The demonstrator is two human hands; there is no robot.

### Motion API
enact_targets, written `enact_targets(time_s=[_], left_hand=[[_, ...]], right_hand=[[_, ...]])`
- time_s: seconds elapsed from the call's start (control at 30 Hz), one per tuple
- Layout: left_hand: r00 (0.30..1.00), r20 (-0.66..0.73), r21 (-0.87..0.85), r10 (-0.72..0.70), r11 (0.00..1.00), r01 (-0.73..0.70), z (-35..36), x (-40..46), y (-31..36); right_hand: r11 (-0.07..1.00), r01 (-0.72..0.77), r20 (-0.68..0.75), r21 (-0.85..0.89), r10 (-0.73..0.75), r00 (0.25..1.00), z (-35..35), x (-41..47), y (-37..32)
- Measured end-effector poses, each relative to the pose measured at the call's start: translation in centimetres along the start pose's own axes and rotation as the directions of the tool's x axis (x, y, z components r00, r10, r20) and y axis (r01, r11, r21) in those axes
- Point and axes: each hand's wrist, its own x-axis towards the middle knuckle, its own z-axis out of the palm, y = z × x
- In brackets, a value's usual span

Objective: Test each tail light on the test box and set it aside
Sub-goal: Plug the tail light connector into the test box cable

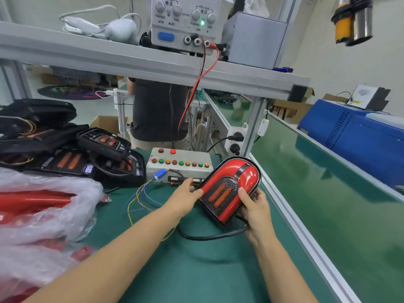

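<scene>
A red tail light (237, 182) with two orange strips stands tilted on the green mat, just in front of the grey test box (178, 166). My right hand (254, 208) grips its lower right edge, thumb on the lens. My left hand (187, 194) holds its left edge, fingers curled near the box's front sockets. One red lamp on the box's top row glows. A black cable (209, 236) runs from under the light across the mat.
Several tail lights (87, 154) lie stacked face-down at the left. Bagged red lights (43, 206) fill the near left. A power supply (185, 20) sits on the shelf above. Coloured wires (140, 197) trail from a blue plug. A person stands behind the bench.
</scene>
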Motion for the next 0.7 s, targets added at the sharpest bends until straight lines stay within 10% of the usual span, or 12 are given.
enact_targets(time_s=[0.3, 0.7], left_hand=[[0.984, 0.150, -0.501, -0.092, 0.852, 0.155, 0.3, -1.2, -1.3], [0.980, 0.190, -0.617, -0.066, 0.768, 0.172, 1.2, -2.1, -1.8]], right_hand=[[0.993, -0.085, 0.247, 0.085, 0.062, 0.967, -0.7, -1.9, -2.0], [0.989, -0.099, 0.423, 0.109, 0.044, 0.905, 0.5, -3.2, 0.8]])
